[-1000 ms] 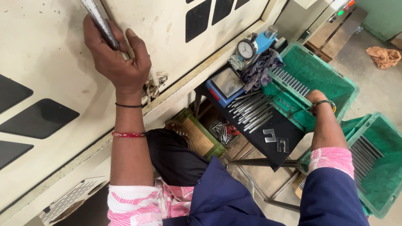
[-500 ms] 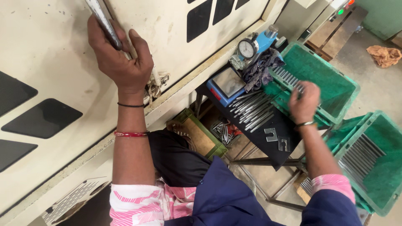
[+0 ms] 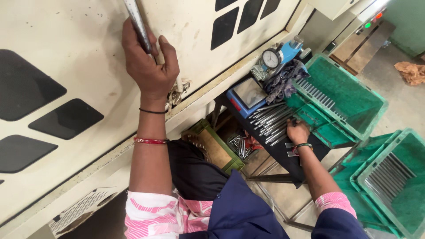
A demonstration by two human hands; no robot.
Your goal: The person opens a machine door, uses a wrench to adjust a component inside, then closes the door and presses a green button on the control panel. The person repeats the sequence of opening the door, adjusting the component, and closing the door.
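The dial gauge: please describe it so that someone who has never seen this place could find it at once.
Start at the big cream machine door and go right to the small black table beside it. At the table's far end, behind the row of metal rods, stands the dial gauge. It alone has a round white face with a needle, mounted on a blue body.

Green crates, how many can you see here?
3: an upper green crate beside the small table, a lower-right one, and a small one under the machine; others may be hidden.

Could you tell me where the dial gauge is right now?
In the head view, the dial gauge stands upper right of centre, beside the dark rag and behind the metal rods.
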